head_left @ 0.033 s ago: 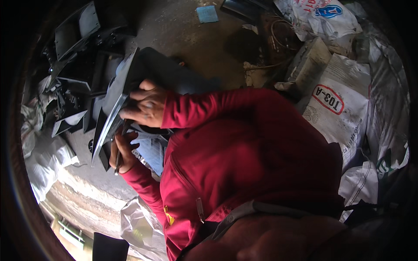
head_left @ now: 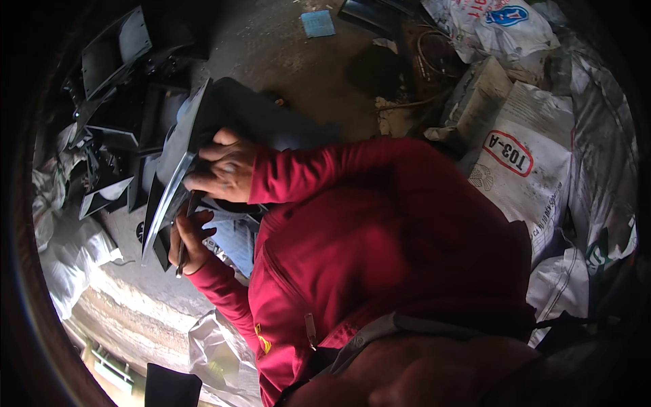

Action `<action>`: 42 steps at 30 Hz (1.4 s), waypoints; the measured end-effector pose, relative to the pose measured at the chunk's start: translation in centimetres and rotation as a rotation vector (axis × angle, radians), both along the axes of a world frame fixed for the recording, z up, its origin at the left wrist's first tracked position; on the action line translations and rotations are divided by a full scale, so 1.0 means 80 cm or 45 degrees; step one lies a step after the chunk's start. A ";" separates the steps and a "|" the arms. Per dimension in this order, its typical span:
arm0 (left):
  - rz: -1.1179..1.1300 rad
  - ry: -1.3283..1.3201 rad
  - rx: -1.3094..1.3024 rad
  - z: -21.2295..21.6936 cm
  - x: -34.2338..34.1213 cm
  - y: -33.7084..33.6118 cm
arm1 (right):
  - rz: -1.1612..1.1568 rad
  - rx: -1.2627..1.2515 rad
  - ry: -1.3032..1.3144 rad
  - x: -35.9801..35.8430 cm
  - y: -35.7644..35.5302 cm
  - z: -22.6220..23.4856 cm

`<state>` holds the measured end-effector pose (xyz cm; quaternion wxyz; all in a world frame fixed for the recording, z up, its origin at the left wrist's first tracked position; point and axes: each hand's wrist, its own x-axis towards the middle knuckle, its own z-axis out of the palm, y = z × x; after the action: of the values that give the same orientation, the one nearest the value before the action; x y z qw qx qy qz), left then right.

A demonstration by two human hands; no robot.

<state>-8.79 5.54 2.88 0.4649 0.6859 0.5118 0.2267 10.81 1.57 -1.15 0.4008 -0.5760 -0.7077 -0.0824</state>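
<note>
A flat grey panel (head_left: pixel 179 150) with a pale shiny edge stands tilted in front of me, left of centre. My right hand (head_left: pixel 226 167) has its fingers bent against the panel's near side, gripping it. Just below, my left hand (head_left: pixel 192 239) is closed around a slim tool (head_left: pixel 180 260), whose thin metal end sticks out under the fingers. What kind of tool it is, I cannot make out. A dark end shows above the left fingers, close to the panel. Both sleeves are dark red.
Several black angular parts (head_left: pixel 108 129) are heaped at the far left. White plastic bags (head_left: pixel 85 261) lie at the left, and printed sacks (head_left: pixel 536 149) at the right beside a dusty box (head_left: pixel 478 91). A blue square piece (head_left: pixel 318 24) lies on the floor (head_left: pixel 278 61).
The view has shifted very slightly. Both hands keep the same hold, with the panel in the same place between them.
</note>
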 end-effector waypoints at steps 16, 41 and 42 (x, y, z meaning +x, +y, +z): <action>-0.121 0.311 0.659 0.037 0.041 -0.004 | 0.034 -0.076 -0.037 0.009 -0.001 0.014; 0.096 -0.255 0.014 0.011 0.018 -0.018 | -0.075 -0.100 0.040 -0.002 -0.007 0.020; 0.084 -0.252 0.002 0.011 0.016 -0.016 | -0.072 -0.082 0.042 -0.001 -0.007 0.021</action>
<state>-7.47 4.23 3.77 0.5049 0.6433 0.4856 0.3089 10.74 1.02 0.50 0.3912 -0.6096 -0.6867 -0.0614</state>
